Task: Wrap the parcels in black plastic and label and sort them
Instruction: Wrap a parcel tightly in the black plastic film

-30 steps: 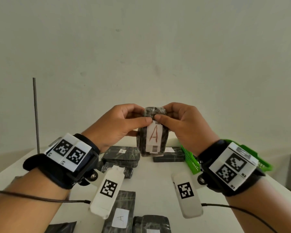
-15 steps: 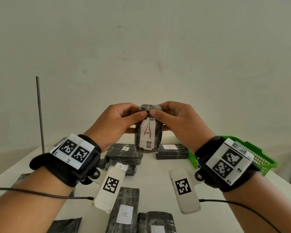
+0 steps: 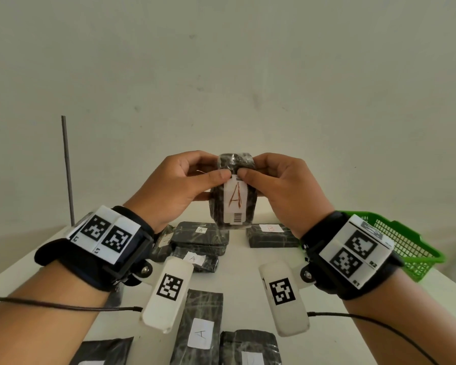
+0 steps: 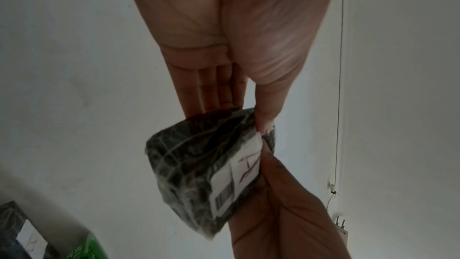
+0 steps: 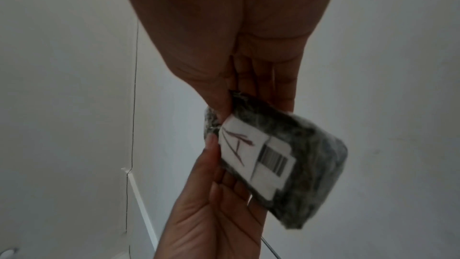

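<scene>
Both forearms reach forward and up, wrists raised to about the same height and angled inward toward each other. The left hand (image 3: 179, 185) and the right hand (image 3: 282, 188) meet at the top of a wrapped parcel (image 3: 233, 196) — each pinches it, thumb in front, fingers (image 4: 214, 88) behind. The two thumb tips lie almost touching — just beside one another.

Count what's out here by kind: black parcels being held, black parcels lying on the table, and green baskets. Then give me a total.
Held parcel: 1
Black parcels lying on the table: 7 in view; more may be hidden
Green basket: 1
Total: 9
</scene>
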### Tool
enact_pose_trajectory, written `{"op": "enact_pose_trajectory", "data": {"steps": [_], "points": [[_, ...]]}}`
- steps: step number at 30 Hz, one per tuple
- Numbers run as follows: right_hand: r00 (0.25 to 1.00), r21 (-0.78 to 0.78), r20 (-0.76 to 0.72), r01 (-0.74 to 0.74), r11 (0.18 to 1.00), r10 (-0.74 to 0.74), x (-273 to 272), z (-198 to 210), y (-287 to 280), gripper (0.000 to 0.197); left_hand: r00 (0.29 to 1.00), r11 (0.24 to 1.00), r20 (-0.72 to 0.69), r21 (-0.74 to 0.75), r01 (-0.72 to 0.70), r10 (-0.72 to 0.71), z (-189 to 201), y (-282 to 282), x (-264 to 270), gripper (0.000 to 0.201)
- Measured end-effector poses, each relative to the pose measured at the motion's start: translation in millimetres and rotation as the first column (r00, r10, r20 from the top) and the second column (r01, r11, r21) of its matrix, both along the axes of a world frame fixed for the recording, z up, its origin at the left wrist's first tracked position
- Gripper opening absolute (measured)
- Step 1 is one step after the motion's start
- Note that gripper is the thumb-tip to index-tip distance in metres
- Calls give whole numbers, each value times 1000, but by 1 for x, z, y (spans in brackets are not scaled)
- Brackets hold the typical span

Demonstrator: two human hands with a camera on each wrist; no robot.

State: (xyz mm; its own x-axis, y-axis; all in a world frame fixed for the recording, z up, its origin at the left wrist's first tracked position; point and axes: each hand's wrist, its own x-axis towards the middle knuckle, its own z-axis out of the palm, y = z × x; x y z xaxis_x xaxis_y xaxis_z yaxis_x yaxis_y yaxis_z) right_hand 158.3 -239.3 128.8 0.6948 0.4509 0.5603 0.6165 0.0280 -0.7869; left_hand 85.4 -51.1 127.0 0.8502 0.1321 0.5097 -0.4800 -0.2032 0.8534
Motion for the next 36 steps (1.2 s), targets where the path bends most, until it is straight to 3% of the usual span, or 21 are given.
{"op": "enact_pose_trajectory", "data": {"steps": [4,10,15,19,23,28,32,36], "points": [[985,52,-117,-123,991,128,-5,0,5,18,999,999,15,-35,-36,36,1,7,-2,33],[1000,14,-27,8,1000,-8,-3,0,8,10,998,998,-42,-44,37,-39,-2,6,-5,40],[988,-7,-116,-105,994,104,-4,-6,10,19,1000,1000,16,-2,-24,24,-5,11,-5,38],[1000,-52,3,-21,998,21,-1,-11,7,6,1000,1000,-25,-7,17,-17,-7,8,-6,33],[995,-12,-85,-54,998,52,-5,-10,8,19,1000,1000,22,2,-18,18,-6,5,-4,30],[1000,28,-21,23,999,-22,-5,-8,7,24,1000,1000,-6,10,4,-4,-5,-2,-4,33],[987,-31,-127,-104,994,99,-5,-7,3,20,998,998,27,-7,-55,55,-5,1,-3,33],[995,-31,-77,-74,997,71,-2,-10,0,14,996,1000,-90,-19,22,-24,-8,1,-5,44]]}}
